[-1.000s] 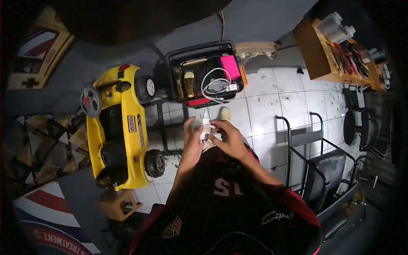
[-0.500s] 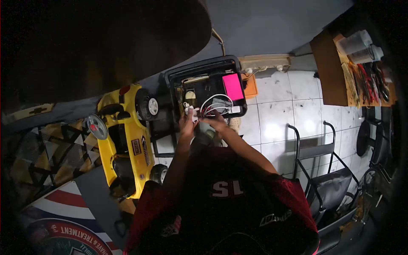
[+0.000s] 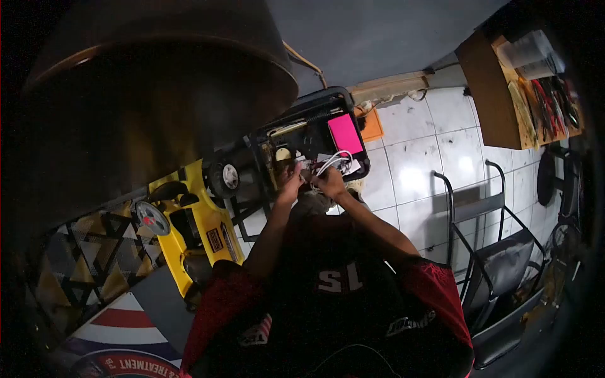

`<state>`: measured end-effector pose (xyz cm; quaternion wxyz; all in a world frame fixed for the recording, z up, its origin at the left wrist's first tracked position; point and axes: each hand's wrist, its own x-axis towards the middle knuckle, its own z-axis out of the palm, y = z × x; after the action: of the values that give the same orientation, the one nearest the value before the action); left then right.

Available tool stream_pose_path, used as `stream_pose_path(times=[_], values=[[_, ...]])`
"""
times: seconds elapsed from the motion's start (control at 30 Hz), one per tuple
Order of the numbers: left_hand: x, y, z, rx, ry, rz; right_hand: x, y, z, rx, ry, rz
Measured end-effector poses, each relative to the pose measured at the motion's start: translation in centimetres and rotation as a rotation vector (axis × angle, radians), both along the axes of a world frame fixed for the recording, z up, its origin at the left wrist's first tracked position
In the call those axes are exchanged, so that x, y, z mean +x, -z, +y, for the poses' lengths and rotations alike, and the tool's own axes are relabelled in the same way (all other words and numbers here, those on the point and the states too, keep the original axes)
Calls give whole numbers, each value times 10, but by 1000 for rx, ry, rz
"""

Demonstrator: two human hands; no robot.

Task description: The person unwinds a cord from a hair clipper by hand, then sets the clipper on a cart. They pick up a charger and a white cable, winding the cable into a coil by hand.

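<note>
Both my hands are at the near edge of a black plastic crate. My right hand is closed on a white cable, whose loop rises above the fingers. Close beside it, my left hand is closed, with a small white piece at its fingertips; its exact kind is too small to tell. A bright pink box-like item lies in the crate's right side. Near my left hand is a rounded cream-coloured item. Other small things in the crate are dark and hard to make out.
A yellow toy car stands to the left. Above it, a large dark rounded object blocks much of the view. An orange container sits behind the crate. To the right are a black chair and a wooden box with tools.
My hands have drawn a little closer together, and the white cable loop has become narrower. The view has tilted, so the dark rounded object covers more of the left side.
</note>
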<state>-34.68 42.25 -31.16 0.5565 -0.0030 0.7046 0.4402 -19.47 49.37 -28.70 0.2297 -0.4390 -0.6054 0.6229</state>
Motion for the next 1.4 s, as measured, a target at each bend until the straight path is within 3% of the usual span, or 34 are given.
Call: stream_pose_path(times=[0.07,0.2,0.3,0.33,0.43,0.57,0.67,0.77,0.8,0.9,0.97,1.03,1.1,1.17,1.23,1.37,1.4], values=[[-2,16,6,-31,53,52,7,13,-7,-81,6,-101],[15,-12,38,-172,337,623,20,-16,-13,-98,124,-100],[8,45,38,223,344,825,43,-26,-17,-131,90,-200],[12,55,41,365,236,671,49,-34,-15,-153,92,-184],[2,63,40,315,482,753,59,-25,-23,-220,134,-63],[-1,82,27,295,632,987,62,-9,-35,-221,192,48],[17,41,38,-151,745,950,63,-19,-34,-188,163,-18],[26,14,32,19,799,1227,65,-19,-37,-158,123,-76],[21,28,27,35,888,1263,67,-25,-34,-130,85,-91],[20,71,16,73,747,1314,70,-41,-28,-129,-32,-83],[13,91,12,99,441,789,74,-56,-24,-157,-74,-62],[14,70,14,117,414,767,78,-81,-22,-183,-77,-44],[22,35,14,118,664,1242,85,-110,-20,-181,-67,5],[24,42,14,167,295,619,95,-133,-16,-155,-131,40],[40,-41,25,-27,531,741,107,-152,-10,-102,-274,66],[62,-73,-9,349,361,379,132,-186,-1,-389,-478,237],[66,-79,-16,440,383,329,138,-192,1,-324,-574,239]])
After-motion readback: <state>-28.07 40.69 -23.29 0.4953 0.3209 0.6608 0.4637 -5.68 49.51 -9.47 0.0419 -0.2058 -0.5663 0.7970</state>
